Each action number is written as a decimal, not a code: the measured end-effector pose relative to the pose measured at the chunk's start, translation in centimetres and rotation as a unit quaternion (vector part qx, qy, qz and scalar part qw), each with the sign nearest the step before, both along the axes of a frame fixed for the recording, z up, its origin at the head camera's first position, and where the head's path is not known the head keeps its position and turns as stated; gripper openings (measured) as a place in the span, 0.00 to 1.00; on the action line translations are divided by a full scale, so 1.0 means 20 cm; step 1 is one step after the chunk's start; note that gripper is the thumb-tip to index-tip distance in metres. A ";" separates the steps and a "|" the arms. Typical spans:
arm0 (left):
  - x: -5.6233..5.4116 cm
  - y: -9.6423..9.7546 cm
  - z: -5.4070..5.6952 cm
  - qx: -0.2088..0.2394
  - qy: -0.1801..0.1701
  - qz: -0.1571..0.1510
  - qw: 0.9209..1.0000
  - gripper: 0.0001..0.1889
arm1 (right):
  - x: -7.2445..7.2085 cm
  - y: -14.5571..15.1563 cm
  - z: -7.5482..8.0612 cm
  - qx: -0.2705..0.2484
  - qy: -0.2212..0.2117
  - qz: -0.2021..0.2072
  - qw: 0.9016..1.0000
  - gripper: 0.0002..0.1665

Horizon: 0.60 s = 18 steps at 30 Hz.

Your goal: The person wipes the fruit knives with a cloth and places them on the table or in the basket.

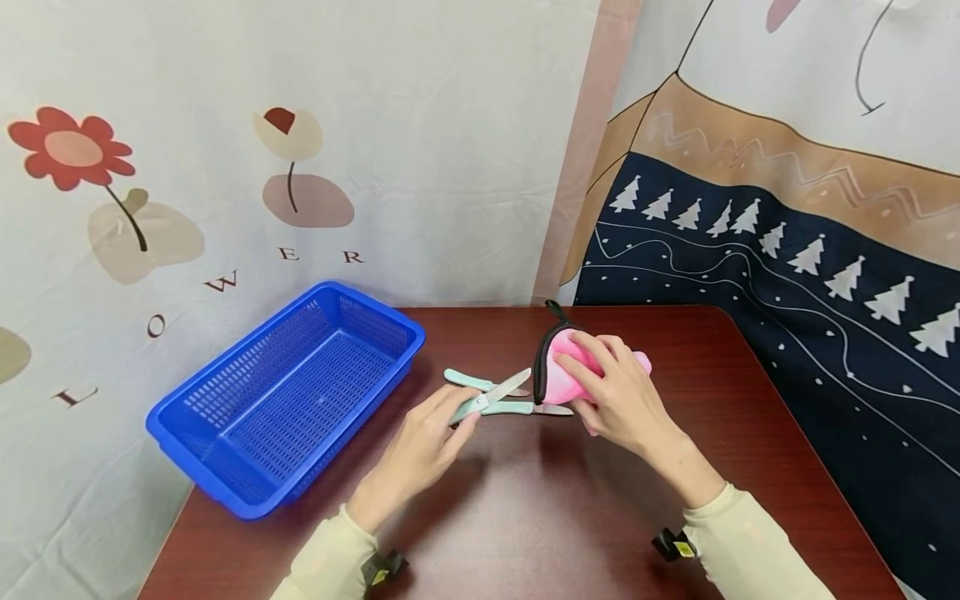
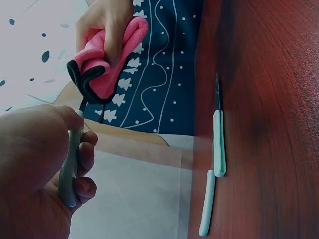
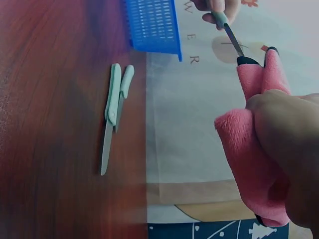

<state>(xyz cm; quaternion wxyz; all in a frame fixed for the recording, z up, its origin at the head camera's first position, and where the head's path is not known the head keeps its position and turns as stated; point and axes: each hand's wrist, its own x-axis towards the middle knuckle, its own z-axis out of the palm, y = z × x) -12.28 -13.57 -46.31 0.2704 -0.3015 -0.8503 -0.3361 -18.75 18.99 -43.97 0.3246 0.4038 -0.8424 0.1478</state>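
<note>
My left hand point(image 1: 420, 446) grips a small knife point(image 1: 491, 396) by its mint-green handle, the blade pointing up and to the right. In my right hand point(image 1: 622, 392) is a bunched pink cloth point(image 1: 566, 367) with black edging and a black loop. The blade tip is close to the cloth's edge; the left wrist view shows part of the blade hidden behind the cloth. Below the held knife, two more mint-handled knives lie on the table, a nearer knife point(image 3: 113, 94) and a farther knife point(image 3: 127, 82), side by side with blades toward the right.
A blue plastic basket point(image 1: 172, 442) with perforated walls stands at the left of the dark red wooden table point(image 1: 517, 517). Behind the table hangs a printed curtain point(image 1: 450, 167), with a navy tree-patterned part point(image 1: 750, 283) at the right.
</note>
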 end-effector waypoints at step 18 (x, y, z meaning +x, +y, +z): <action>0.02 0.00 0.05 0.159 -0.211 0.003 0.964 0.13 | 0.05 -0.01 -0.04 -0.141 -0.046 0.015 0.989 0.36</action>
